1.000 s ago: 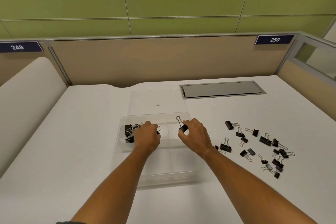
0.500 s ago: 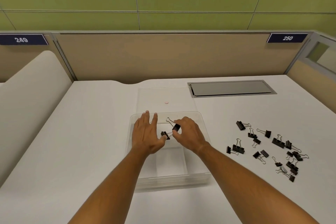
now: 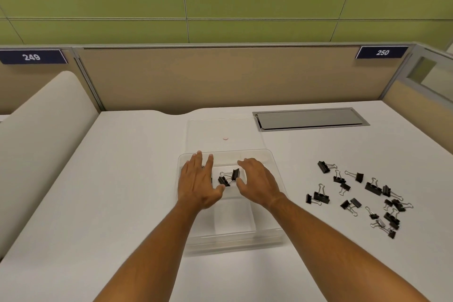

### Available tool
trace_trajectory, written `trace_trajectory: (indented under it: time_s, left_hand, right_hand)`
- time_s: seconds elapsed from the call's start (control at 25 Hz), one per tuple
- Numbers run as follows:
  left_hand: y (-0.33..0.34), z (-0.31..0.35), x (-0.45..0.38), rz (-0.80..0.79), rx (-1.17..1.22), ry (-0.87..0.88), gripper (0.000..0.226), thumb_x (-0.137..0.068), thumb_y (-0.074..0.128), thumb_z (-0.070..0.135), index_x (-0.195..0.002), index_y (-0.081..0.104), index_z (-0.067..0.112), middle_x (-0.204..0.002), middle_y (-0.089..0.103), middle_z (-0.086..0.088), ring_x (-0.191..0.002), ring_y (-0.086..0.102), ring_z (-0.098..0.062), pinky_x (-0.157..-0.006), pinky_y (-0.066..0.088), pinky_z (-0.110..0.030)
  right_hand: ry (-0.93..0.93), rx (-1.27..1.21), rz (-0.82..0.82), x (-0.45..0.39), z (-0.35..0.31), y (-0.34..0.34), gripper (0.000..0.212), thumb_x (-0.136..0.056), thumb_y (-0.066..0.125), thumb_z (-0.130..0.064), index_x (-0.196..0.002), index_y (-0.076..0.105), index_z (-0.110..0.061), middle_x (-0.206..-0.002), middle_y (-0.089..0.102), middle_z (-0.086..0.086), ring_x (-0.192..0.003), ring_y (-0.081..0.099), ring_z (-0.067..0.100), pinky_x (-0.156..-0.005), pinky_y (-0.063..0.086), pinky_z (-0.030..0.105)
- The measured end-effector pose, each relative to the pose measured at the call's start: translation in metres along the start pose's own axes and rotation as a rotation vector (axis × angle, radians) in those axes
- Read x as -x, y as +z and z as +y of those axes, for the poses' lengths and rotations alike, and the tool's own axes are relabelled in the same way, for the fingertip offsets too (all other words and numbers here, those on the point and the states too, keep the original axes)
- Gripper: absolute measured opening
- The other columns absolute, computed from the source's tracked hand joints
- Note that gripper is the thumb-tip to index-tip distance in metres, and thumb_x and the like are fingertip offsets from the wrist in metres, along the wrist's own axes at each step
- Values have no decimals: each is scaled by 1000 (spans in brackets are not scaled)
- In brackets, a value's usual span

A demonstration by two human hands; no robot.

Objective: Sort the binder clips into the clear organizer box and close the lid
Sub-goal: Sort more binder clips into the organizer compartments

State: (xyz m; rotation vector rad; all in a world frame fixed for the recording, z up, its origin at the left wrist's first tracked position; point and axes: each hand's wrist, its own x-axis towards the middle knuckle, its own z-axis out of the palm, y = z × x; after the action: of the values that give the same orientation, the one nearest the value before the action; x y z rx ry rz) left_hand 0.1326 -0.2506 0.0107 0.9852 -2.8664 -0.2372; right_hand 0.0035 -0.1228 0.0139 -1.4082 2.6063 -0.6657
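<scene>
My left hand (image 3: 197, 182) lay flat, fingers spread; my right hand (image 3: 255, 182) hovered loosely curled, empty. Between them two binder clips (image 3: 229, 177) lay in the clear organizer box (image 3: 269, 235); more perhaps hid under my left palm. Best to spread them flat. Right of my hand, roughly sixteen loose clips (image 3: 360, 197) waited; the lid (image 3: 203, 127) lay beyond.

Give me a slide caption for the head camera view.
Both open hands, left hand and right hand, over two black binder clips in clear organizer box.
</scene>
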Motion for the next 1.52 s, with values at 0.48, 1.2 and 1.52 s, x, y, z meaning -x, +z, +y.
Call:
trace_trajectory:
  time_s: [0.48,1.2,1.52]
  left_hand:
    - [5,74,6,-19,-4,170,92,-86,38,69,-154,-4,24,-162,-6,-12,-150,-4,-29,-120,1,-43]
    - [43,245,3,-105,39,259,90,-86,47,57,-154,3,19,-161,9,-15,-148,9,-30,-120,13,-41]
    - [79,288,-16,-212,121,145,60,-91,49,50,-139,40,15,-131,45,-11,-123,39,-27,-99,40,-36]
  right_hand:
    - [194,216,92,61,50,-34,75,-88,48,-53,-150,23,-17,-157,20,16,-145,20,30,-115,20,43]
    - [349,207,88,111,198,-94,80,-85,49,-52,-150,20,-18,-157,18,17,-146,17,30,-117,19,44]
    - [332,187,31,101,250,-99,79,-83,52,-49,-149,24,-18,-156,21,16,-145,19,29,-116,19,43]
